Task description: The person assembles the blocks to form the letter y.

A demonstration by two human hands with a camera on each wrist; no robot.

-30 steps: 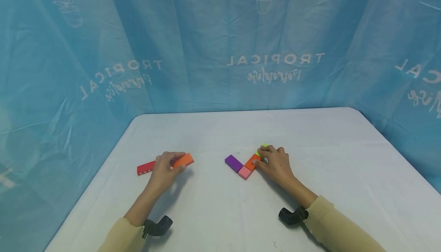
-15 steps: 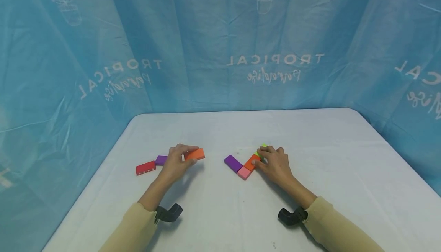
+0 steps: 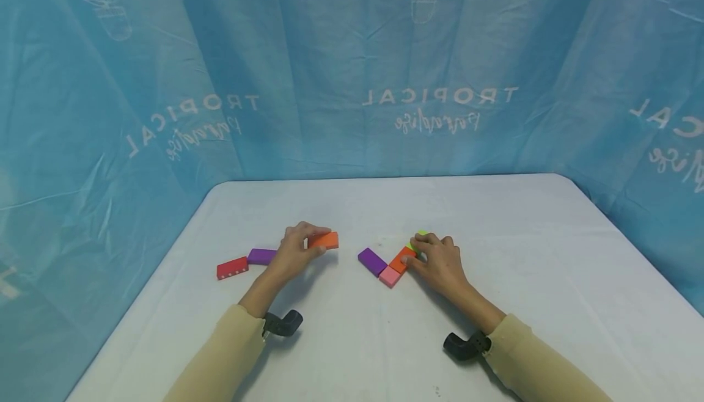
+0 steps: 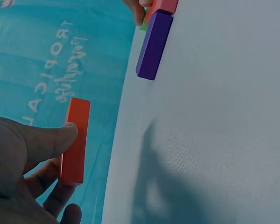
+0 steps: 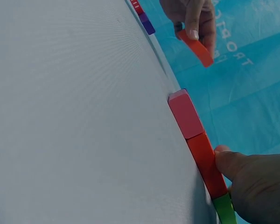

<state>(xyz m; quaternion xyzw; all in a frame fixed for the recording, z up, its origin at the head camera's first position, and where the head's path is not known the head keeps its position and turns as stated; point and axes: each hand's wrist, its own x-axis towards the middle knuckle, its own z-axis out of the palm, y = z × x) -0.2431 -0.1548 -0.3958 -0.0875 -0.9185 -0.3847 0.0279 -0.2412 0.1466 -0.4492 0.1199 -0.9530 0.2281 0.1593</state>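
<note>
My left hand (image 3: 297,249) pinches an orange block (image 3: 326,241) between thumb and fingers, above the white table. In the left wrist view the thumb lies along one face of this orange block (image 4: 76,140). My right hand (image 3: 440,261) is at a joined row on the table. Its thumb is against an orange-red block (image 5: 207,165), and its fingertips are on a yellow-green block (image 3: 421,232) partly hidden by the hand. A pink block (image 3: 390,277) meets the orange-red one at the near corner, and a purple block (image 3: 373,261) angles away to the left.
On the table's left lie a red block (image 3: 233,268) with white dots and another purple block (image 3: 261,256), end to end; the left hand is close to the purple one. A blue printed curtain (image 3: 341,133) hangs behind the white table (image 3: 522,255).
My left hand has carried the orange block rightward and slightly away from me, uncovering the left purple block. The right hand and its row of blocks stay nearly still.
</note>
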